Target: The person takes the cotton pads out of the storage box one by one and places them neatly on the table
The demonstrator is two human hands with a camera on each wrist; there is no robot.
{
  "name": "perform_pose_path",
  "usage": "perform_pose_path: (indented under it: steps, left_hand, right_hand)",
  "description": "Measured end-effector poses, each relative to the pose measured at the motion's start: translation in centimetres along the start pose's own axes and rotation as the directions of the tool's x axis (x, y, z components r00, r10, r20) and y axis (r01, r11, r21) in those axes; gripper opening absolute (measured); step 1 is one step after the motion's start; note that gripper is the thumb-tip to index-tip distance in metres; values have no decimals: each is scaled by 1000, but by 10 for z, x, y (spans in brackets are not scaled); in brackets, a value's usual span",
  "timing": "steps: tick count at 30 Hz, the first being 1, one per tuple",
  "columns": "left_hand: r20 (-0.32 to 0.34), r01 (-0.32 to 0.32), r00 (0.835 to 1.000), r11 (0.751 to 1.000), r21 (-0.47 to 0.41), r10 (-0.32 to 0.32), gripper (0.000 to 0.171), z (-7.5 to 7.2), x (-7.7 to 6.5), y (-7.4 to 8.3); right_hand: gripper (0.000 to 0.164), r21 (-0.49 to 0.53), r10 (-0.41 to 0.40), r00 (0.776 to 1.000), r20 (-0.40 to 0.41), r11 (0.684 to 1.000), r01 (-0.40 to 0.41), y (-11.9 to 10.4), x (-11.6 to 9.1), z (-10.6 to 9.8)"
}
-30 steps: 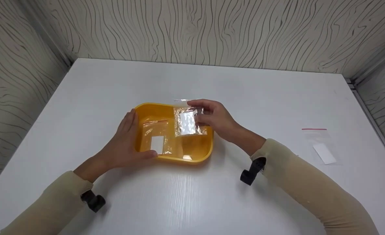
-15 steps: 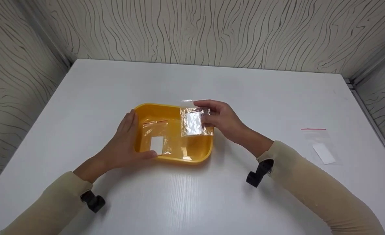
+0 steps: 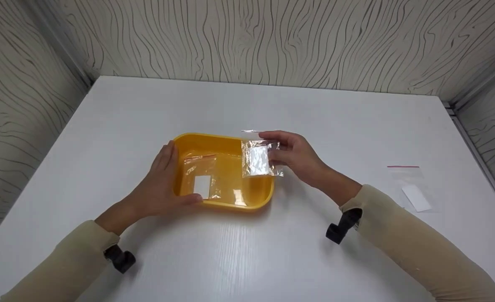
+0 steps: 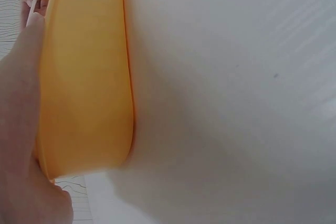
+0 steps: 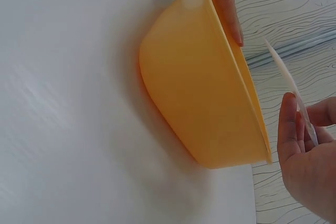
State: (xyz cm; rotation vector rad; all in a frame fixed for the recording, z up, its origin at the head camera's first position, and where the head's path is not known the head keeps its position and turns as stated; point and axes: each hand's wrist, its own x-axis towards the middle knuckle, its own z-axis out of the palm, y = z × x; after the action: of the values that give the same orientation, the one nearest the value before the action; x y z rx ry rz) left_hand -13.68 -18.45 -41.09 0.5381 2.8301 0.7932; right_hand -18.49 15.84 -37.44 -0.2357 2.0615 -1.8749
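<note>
A yellow plastic tub [image 3: 255,206] sits on the white table. My left hand [image 3: 157,184] holds its near left corner, fingers along the left side and thumb at the front rim. In the right wrist view the left fingers [image 5: 229,14] extend past the rim. My right hand [image 3: 299,157] pinches a clear zip bag [image 3: 249,167] with a white piece inside, above the tub's right side. In the right wrist view that bag [image 5: 286,72] shows edge-on between thumb and fingers. Inside the tub lies another zip bag [image 3: 193,167] with a red strip and a white piece.
A third zip bag [image 3: 404,176] with a red strip and a white piece lies at the right of the white table [image 3: 230,260]. Wood-patterned panels [image 3: 247,42] stand behind the table and at its sides. Black cameras [image 3: 123,261] hang at both wrists.
My right hand has moved steadily to the right with the pinched bag, from over the tub's middle to over its right rim. My left hand, the tub and the other bags have stayed put.
</note>
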Motion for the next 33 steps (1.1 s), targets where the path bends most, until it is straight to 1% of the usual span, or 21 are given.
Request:
perform_pose_path:
  steps: [3,10,16,26,33]
  left_hand:
    - [4,1,1000,1000,6,-1,135,1,0,-1]
    - [0,5,1000,1000,2,-5,135,0,0,0]
    - [6,10,1000,1000,3,-10,136,0,1,0]
    - [0,5,1000,1000,-1,-5,135,2,1,-2]
    - [12,8,1000,1000,-2,-7,134,0,-1,0]
  right_hand:
    - [51,8,-2,1000,-4,1000,2,2,-2,-4]
    - [49,-33,-3,1000,-15,999,3,3,-6,-13]
    - [48,-48,2,1000,-26,999,-3,5,-10,-20]
    - [49,-92,22,999,-43,995,-26,8,-16,-32]
    - [50,-67,17,997,-70,998,-21,8,-22,-39]
